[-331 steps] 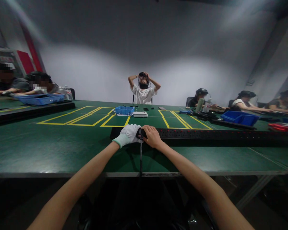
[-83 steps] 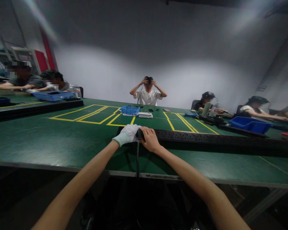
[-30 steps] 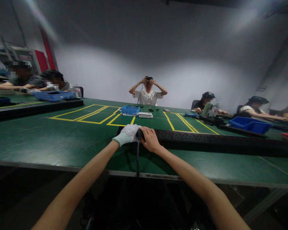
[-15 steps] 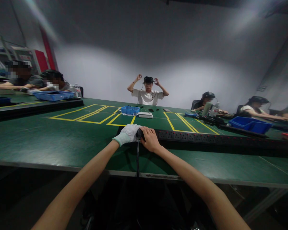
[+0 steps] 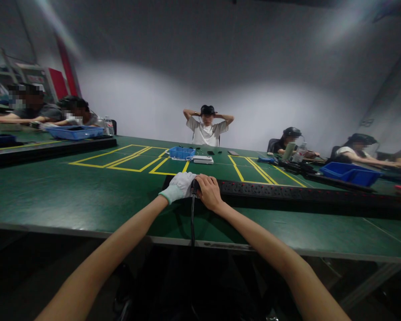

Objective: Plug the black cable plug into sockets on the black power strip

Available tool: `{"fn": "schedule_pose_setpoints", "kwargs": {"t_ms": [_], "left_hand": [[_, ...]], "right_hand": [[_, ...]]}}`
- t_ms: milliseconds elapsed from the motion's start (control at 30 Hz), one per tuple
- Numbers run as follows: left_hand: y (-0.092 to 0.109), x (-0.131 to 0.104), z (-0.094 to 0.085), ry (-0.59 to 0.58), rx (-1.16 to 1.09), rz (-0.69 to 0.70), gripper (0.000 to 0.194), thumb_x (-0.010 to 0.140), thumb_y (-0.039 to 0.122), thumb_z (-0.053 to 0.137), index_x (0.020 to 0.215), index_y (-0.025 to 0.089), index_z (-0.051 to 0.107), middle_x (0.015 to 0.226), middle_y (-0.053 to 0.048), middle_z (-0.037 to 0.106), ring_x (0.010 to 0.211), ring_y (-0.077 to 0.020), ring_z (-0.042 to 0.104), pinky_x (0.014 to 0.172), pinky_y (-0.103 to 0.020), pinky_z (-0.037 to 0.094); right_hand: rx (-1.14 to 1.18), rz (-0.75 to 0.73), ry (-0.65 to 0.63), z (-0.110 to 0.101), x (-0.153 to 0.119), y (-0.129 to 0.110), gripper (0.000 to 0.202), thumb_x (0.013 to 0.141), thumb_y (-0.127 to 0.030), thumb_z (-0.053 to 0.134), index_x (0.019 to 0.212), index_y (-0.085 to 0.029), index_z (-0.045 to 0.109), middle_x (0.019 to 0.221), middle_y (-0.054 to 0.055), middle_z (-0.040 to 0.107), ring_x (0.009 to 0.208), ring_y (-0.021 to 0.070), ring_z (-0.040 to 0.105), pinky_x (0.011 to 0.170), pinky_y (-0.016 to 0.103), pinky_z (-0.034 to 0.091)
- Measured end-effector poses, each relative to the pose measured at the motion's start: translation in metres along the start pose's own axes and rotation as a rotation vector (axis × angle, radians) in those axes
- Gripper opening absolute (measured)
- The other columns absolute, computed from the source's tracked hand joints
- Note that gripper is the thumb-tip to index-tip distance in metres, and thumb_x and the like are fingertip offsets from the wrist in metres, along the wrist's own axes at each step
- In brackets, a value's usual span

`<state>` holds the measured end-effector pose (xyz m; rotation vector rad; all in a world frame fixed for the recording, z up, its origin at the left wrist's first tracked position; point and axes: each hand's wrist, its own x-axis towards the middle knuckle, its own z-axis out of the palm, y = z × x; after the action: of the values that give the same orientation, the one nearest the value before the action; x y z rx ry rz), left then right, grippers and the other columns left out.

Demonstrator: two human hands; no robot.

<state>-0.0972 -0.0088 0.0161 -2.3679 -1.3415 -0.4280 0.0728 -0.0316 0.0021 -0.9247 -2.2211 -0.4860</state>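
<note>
A long black power strip (image 5: 274,191) with a row of sockets lies across the green table (image 5: 87,196). At its left end, my left hand (image 5: 181,185), in a white glove with a mint cuff, is closed against a black plug (image 5: 195,185). From the right, my bare right hand (image 5: 208,191) has its fingers wrapped over the same plug and the strip's top. A black cable (image 5: 192,223) runs from the plug down over the table's front edge. The plug's face is hidden between both hands.
Beyond the strip are a blue bin (image 5: 182,153), a white box (image 5: 203,159) and yellow tape outlines. Another strip (image 5: 53,148) and a blue tray (image 5: 75,132) lie left. A blue bin (image 5: 349,173) stands right. A person (image 5: 207,127) sits opposite; others sit at both sides.
The person opposite has moved both hands in behind the head. My own hands and the plug hold almost the same place.
</note>
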Motion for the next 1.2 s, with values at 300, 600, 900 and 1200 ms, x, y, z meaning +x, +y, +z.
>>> {"fn": "schedule_pose_setpoints", "kwargs": {"t_ms": [300,600,900,1200], "left_hand": [[-0.006,0.020,0.001,-0.138,-0.079,-0.065,0.066,0.066,0.074,0.051,0.100,0.018,0.059,0.095,-0.012,0.063,0.089,-0.0275,0.062,0.077,-0.035,0.043],[-0.002,0.027,-0.008,-0.212,-0.072,-0.090,0.085,0.055,0.090,0.038,0.092,0.018,0.061,0.089,-0.012,0.065,0.083,-0.0276,0.063,0.070,-0.034,0.043],[-0.002,0.028,-0.007,-0.229,-0.051,-0.107,0.087,0.058,0.091,0.031,0.094,0.016,0.059,0.092,-0.014,0.063,0.084,-0.0292,0.061,0.071,-0.037,0.043],[-0.041,-0.017,-0.019,-0.270,-0.039,-0.186,0.081,0.058,0.087,0.040,0.098,0.019,0.060,0.097,-0.012,0.064,0.089,-0.0284,0.060,0.078,-0.036,0.044]], "right_hand": [[-0.051,0.146,0.209,-0.015,0.009,0.015,0.042,0.088,-0.024,0.045,0.127,-0.012,0.040,0.123,0.015,0.052,0.118,0.0231,0.044,0.103,0.041,0.027],[-0.171,0.405,0.169,-0.056,-0.024,0.103,0.038,0.094,-0.044,0.032,0.116,-0.016,0.044,0.092,0.009,0.064,0.081,0.0210,0.060,0.068,0.028,0.040],[-0.329,0.517,-0.050,-0.078,-0.084,0.159,0.034,0.092,-0.045,0.034,0.103,-0.016,0.048,0.067,0.004,0.061,0.059,0.0186,0.056,0.055,0.024,0.026],[-0.325,0.516,-0.074,-0.051,-0.062,0.108,0.038,0.093,-0.049,0.029,0.103,-0.017,0.047,0.077,0.005,0.064,0.069,0.0185,0.059,0.061,0.025,0.030]]}}
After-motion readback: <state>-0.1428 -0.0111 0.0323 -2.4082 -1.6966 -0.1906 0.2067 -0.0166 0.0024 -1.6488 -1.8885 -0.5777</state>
